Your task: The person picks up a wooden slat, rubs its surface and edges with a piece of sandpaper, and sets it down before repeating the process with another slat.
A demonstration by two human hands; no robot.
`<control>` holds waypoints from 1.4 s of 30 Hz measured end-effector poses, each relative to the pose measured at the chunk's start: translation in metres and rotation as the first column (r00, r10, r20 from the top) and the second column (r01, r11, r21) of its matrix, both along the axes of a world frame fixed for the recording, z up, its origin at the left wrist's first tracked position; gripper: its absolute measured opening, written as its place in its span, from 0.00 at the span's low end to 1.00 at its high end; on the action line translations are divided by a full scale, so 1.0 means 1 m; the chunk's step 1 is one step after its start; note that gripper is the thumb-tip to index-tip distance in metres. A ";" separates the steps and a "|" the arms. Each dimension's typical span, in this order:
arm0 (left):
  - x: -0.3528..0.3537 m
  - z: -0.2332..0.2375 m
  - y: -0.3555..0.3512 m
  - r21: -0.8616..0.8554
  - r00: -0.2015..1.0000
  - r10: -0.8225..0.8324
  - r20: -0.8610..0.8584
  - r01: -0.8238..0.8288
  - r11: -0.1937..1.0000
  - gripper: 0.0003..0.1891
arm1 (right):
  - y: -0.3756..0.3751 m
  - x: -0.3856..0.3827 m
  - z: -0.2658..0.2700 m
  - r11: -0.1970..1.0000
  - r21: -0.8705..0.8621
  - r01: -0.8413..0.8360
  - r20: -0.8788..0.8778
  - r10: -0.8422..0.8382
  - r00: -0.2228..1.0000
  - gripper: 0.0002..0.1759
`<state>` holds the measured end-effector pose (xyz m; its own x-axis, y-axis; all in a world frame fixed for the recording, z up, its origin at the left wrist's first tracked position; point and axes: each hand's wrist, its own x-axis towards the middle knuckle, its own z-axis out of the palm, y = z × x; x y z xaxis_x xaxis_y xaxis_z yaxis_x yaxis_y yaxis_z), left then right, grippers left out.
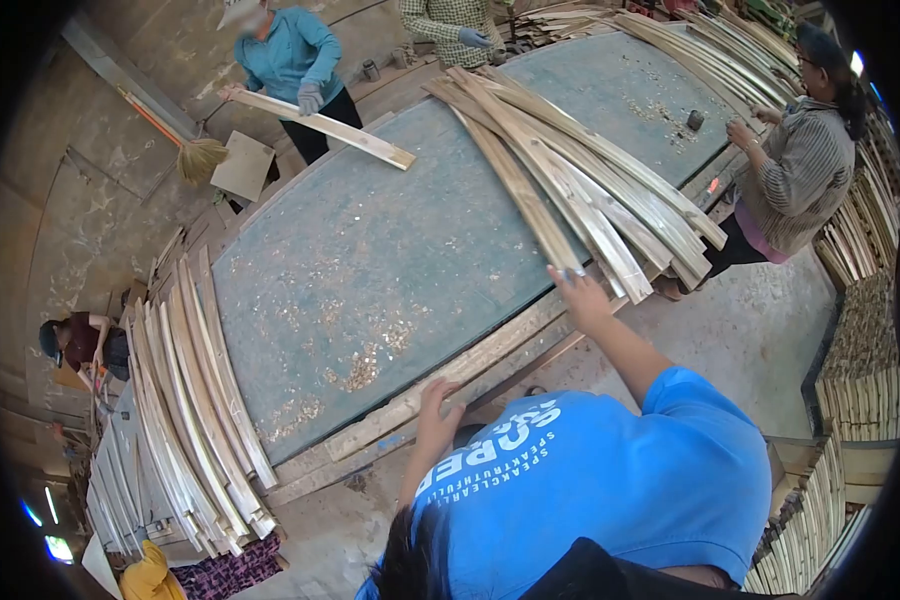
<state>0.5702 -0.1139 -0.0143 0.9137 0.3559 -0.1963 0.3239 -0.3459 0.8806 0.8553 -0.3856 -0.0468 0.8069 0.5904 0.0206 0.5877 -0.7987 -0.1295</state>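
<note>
My right hand (pixel 580 298) is at the near end of a long wooden plank (pixel 523 190), with its fingers closed on that end. The plank is the leftmost in a fanned stack of planks (pixel 610 190) lying across the table, their near ends reaching its front edge. My left hand (pixel 436 408) is empty and hovers by the wooden front rail, its fingers curved and its thumb apart. Between the two hands runs the green-grey tabletop (pixel 370 290), strewn with wood chips (pixel 365 368).
Another row of planks (pixel 195 400) lies across the table at left. Opposite, a gloved person (pixel 290 60) holds a board (pixel 330 127). A person in a striped shirt (pixel 805 150) stands at right near a dark cup (pixel 695 120). Stacked wood (pixel 860 400) lines the right side.
</note>
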 end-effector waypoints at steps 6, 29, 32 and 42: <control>0.073 -0.006 -0.038 -0.819 0.996 0.072 -0.060 -0.090 0.567 0.24 | 0.037 -0.035 0.043 0.956 0.289 0.039 -0.153 0.006 0.988 0.66; 0.123 -0.026 -0.005 0.184 0.958 0.288 -0.007 -0.282 0.942 0.53 | -0.040 -0.117 0.073 0.490 0.267 0.830 -0.808 0.583 -0.084 0.41; 0.068 -0.002 0.050 0.294 0.953 0.303 0.001 -0.290 0.911 0.50 | -0.022 -0.107 0.049 0.310 0.283 0.908 -0.615 0.785 -0.076 0.40; -0.234 0.023 0.069 -0.920 0.941 0.306 -0.141 -0.239 0.312 0.37 | 0.052 -0.057 0.037 0.253 0.204 0.946 -0.408 0.900 -0.153 0.39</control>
